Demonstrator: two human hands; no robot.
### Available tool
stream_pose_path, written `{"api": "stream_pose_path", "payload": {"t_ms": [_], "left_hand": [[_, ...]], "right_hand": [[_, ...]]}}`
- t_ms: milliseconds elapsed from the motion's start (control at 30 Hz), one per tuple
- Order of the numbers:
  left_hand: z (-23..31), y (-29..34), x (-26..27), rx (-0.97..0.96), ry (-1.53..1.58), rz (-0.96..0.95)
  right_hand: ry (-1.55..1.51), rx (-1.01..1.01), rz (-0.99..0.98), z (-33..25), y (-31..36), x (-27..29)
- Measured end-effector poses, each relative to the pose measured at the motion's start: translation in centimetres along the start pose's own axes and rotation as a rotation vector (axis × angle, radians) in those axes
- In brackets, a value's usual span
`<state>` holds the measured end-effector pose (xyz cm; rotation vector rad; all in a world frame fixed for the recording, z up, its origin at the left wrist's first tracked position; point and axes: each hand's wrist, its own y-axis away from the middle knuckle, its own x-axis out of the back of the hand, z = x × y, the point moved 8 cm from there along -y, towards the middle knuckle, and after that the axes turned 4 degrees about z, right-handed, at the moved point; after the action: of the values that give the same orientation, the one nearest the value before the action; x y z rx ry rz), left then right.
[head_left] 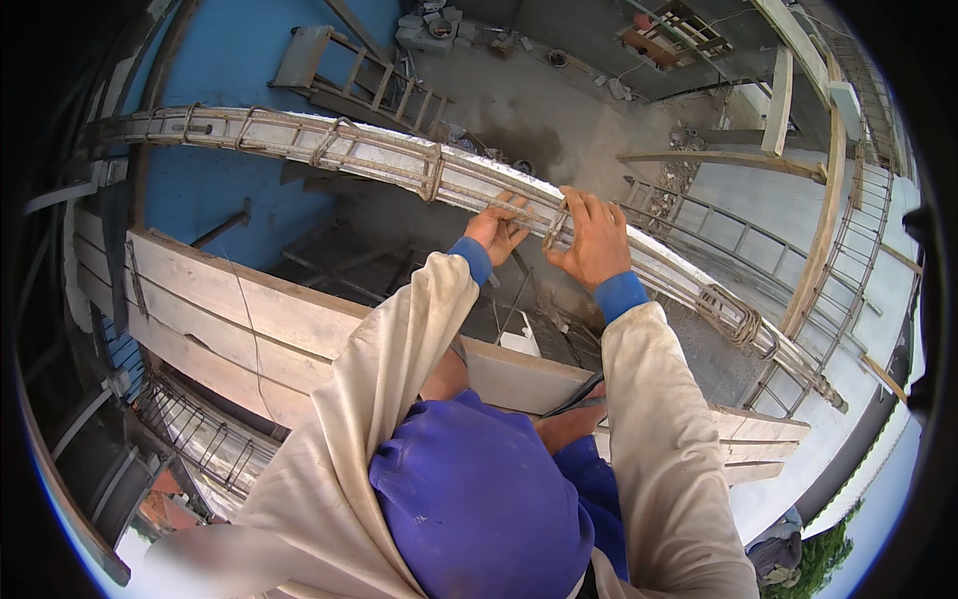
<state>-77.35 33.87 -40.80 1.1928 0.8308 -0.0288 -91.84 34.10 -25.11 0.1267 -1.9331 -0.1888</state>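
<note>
A long rebar cage [384, 168] of thin brown bars lies along a narrow whitish beam [469, 195] that runs across in front of me. Square wire stirrups [433, 172] ring the bars at intervals. My left hand [496, 232] closes on the near bars, its fingers bent over them. Just right of it, my right hand [597, 238] grips a stirrup, thumb below and fingers over the top. Farther right, a bundle of bent stirrups [733, 311] hangs bunched around the bars. The undersides of both grips are hidden.
Wooden planks [249, 334] form a platform under me, with gaps opening to a lower level. Down there a ladder [374, 85] leans near the blue wall [235, 60]; rubble [439, 30] lies on the floor. Timber posts [823, 210] and another rebar cage [858, 235] stand at right.
</note>
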Motion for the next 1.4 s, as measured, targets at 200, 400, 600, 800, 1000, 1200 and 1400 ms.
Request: {"api": "stream_pose_path", "payload": {"t_ms": [200,400,600,800,1000,1200,1400], "left_hand": [[0.2,0.4,0.4,-0.007,-0.068,-0.037],[1.0,1.5,1.8,0.021,-0.116,-0.026],[2.9,1.5,2.3,-0.066,-0.020,-0.040],[2.6,0.7,2.6,-0.042,0.008,-0.027],[2.4,3.1,4.2,0.056,-0.314,0.128],[5.0,6.6,6.9,0.044,-0.706,0.044],[8.0,8.3,12.8,-0.167,-0.719,-0.114]], "right_hand": [[-0.009,-0.022,-0.024,-0.6,-0.7,-0.3],[-0.042,-0.037,-0.062,-0.3,-0.7,-0.3],[-0.083,-0.054,-0.067,-0.4,-0.8,-0.5],[0.034,-0.127,-0.120,-0.7,-0.1,-0.5],[0.072,-0.199,-0.208,-1.0,-0.2,-0.2],[0.085,-0.215,-0.255,-1.0,0.1,0.1],[0.090,-0.108,-0.410,4.0,0.2,3.0]]}}
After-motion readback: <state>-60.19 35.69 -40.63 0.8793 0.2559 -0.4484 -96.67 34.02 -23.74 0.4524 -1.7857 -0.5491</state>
